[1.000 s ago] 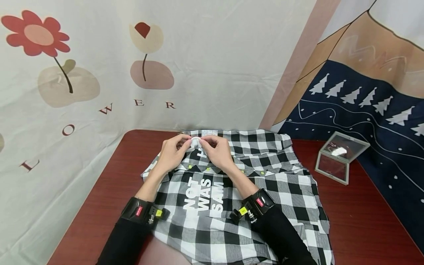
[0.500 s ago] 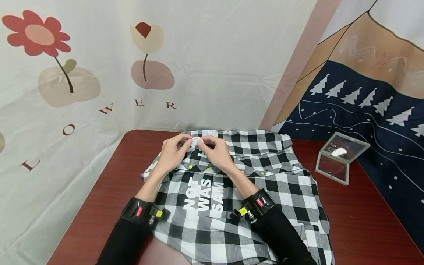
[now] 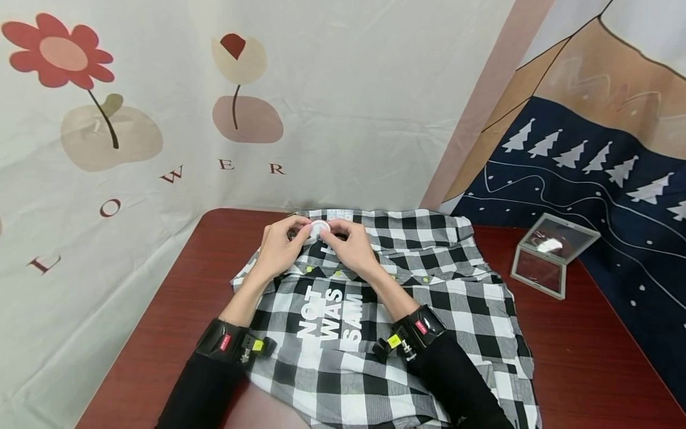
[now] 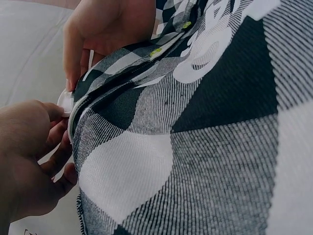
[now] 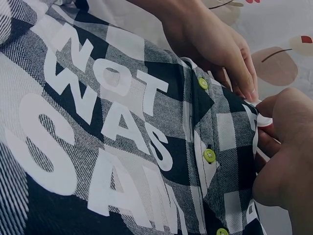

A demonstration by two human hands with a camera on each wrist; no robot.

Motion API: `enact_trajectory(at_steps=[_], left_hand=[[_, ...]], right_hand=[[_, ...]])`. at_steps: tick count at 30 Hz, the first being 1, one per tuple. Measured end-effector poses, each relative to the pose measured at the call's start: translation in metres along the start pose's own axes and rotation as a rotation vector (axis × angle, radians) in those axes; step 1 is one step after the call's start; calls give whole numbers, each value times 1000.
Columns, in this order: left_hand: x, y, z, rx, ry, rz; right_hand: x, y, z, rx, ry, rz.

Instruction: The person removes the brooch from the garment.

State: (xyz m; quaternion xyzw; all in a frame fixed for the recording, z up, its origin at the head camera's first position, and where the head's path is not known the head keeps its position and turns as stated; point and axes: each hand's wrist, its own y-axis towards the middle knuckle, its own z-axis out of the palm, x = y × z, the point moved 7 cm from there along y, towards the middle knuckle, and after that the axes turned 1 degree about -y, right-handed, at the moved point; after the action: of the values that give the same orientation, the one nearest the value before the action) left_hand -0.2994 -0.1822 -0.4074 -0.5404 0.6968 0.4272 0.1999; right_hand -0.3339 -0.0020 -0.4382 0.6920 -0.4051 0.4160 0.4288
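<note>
A black-and-white checked shirt (image 3: 396,310) lies spread flat on a dark red table (image 3: 161,316), its printed white lettering (image 3: 328,319) facing up and a row of small yellow-green buttons (image 5: 209,155) running across it just beyond the lettering. Both hands meet at the shirt's far edge, beyond that button row.

The left hand (image 3: 278,249) has its fingers curled, thumb and fingertips pinching a small white round piece (image 3: 319,227) that sits right at the shirt's far edge. The right hand (image 3: 351,247) comes in from the other side, its fingers likewise curled and its thumb and forefinger closed on the same white piece — so the piece is held between the two hands, touching the fabric. In the left wrist view the white piece (image 4: 65,102) shows as a thin disc pressed against the shirt's folded hem; what exactly it is cannot be told. In the right wrist view it (image 5: 263,119) peeks out between the fingertips of the two hands.

Both forearms lie over the shirt, in black sleeves with black wrist bands (image 3: 227,342).

To the right of the shirt, well apart from it, a small clear hinged box (image 3: 552,253) stands open on the table. Behind the shirt hangs a pale cloth printed with flowers (image 3: 59,56) — beside it a dark blue cloth with white trees (image 3: 589,158).
</note>
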Motion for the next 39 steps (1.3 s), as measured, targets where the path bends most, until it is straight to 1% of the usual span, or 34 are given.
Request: enact_trajectory(at_steps=[6, 13, 23, 31, 39], left_hand=[[-1, 0, 0, -2, -18, -5], [0, -1, -1, -3, -17, -18], [-3, -1, 1, 13, -19, -18], [-5, -2, 1, 15, -19, -17], [-8, -1, 2, 24, -11, 5]], right_hand=[[1, -1, 0, -10, 36, -10], [3, -1, 1, -11, 74, -12], [2, -2, -2, -44, 136, 28], [0, -1, -2, -64, 140, 35], [-1, -2, -3, -77, 150, 58]])
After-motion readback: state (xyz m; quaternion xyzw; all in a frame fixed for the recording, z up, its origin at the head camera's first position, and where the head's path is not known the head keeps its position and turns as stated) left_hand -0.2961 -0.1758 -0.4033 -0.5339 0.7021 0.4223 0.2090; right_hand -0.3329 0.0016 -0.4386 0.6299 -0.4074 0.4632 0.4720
